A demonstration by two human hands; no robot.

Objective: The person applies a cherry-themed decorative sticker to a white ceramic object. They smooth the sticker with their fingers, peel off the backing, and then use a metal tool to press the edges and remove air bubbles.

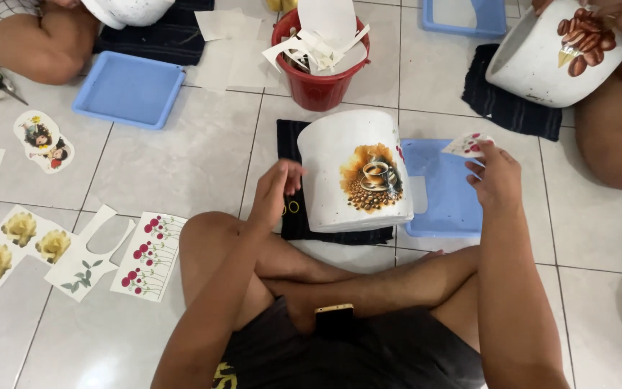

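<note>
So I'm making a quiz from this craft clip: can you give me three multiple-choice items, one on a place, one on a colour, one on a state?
1. Where does the white pot with the coffee picture lie?
A. on a dark cloth
B. inside the bucket
C. on a chair

2. What colour is the bucket of paper scraps?
A. green
B. red
C. yellow

3. What is the right hand doing?
A. resting flat on the floor
B. gripping scissors
C. pinching a small paper cutout

Answers: 1 A, the pot lies on its side on the cloth by the left hand; 2 B, its wall is plainly red; 3 C, the fingers pinch the cutout over the blue tray.
</note>
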